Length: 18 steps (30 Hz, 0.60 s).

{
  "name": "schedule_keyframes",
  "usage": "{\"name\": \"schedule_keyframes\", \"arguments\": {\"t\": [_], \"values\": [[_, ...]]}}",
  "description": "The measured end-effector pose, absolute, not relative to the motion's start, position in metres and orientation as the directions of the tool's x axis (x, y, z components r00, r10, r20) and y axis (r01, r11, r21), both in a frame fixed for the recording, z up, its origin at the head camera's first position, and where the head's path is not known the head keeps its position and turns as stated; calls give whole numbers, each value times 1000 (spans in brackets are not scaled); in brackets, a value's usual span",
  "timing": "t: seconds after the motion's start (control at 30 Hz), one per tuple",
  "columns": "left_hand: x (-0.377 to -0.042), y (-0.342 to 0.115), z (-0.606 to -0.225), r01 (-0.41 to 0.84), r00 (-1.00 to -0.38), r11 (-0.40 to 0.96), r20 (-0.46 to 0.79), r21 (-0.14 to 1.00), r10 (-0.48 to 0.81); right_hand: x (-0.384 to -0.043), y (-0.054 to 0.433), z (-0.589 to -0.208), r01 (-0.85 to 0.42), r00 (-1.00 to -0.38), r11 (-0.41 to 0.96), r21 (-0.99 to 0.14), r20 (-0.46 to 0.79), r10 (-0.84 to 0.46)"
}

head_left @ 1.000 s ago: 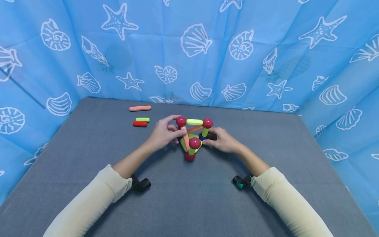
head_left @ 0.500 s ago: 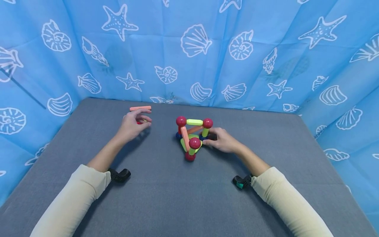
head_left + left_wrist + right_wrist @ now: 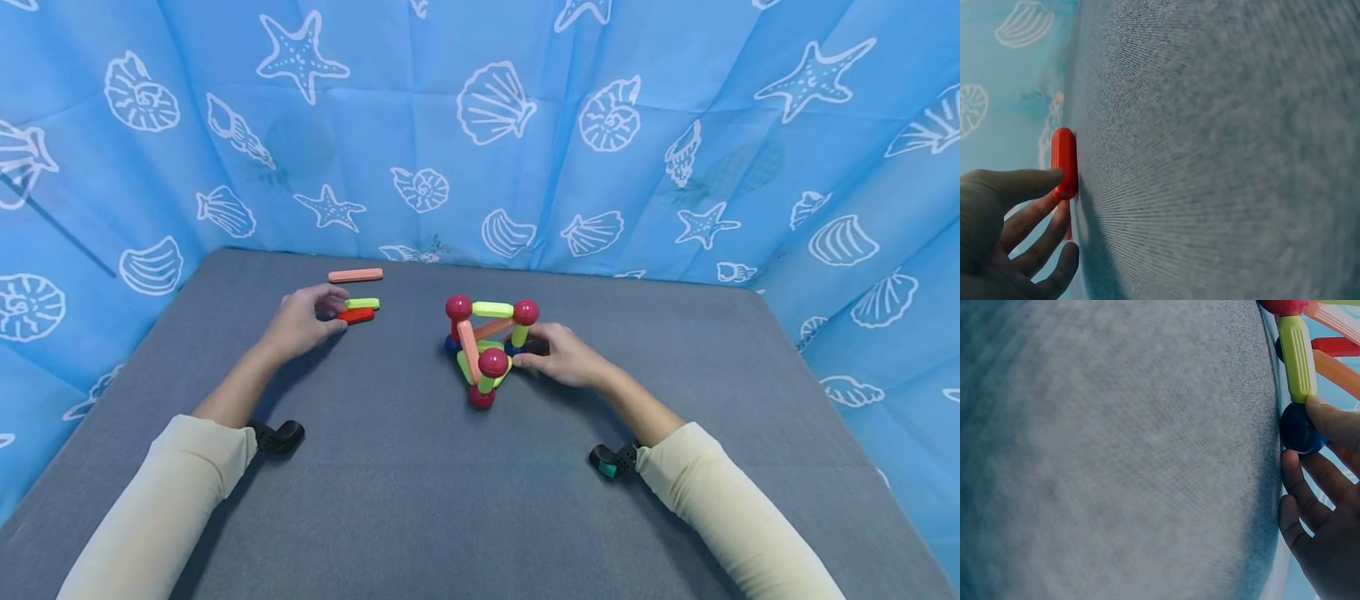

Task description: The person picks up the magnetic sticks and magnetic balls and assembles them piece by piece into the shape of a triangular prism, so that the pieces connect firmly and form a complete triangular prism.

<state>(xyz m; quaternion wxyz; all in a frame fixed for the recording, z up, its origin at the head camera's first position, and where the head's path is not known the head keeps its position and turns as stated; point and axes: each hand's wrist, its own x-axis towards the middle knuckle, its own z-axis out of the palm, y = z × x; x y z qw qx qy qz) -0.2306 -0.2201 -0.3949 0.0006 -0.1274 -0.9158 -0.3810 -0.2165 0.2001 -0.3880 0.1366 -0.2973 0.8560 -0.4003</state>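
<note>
My left hand point(image 3: 302, 321) pinches the left end of a red magnetic stick point(image 3: 358, 316) on the table. In the left wrist view the thumb lies on the same red stick point(image 3: 1065, 159), with fingers behind it. Alongside lies a yellow-green stick point(image 3: 364, 303). A frame of magnetic sticks and balls stands mid-table, with dark red balls point(image 3: 493, 362) at its corners and a salmon stick point(image 3: 468, 350) slanting down its left side. My right hand point(image 3: 562, 357) holds the frame's blue ball point(image 3: 1300, 430) at its right base, below a yellow-green stick point(image 3: 1297, 359).
A salmon stick point(image 3: 356, 275) lies near the table's back edge, behind the left hand. The grey table point(image 3: 465, 508) is backed by a blue curtain point(image 3: 450, 100) with shell prints. Each wrist wears a black camera mount point(image 3: 279, 437).
My left hand has let go of the frame, moved left to the loose sticks and taken hold of the red one, which has turned slightly. My right hand stays put.
</note>
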Motion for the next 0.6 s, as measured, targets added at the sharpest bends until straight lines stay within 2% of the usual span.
{"name": "schedule_keyframes", "arguments": {"t": [0.4,0.6], "values": [[-231,-199,-395,241,-961,701,66,671,267,-217,199,-387,-385,-791,523,-761,-20,-612],[-219,-182,-388,246,-943,586,50,772,329,-216,199,-386,-381,-793,526,-760,-24,-608]]}}
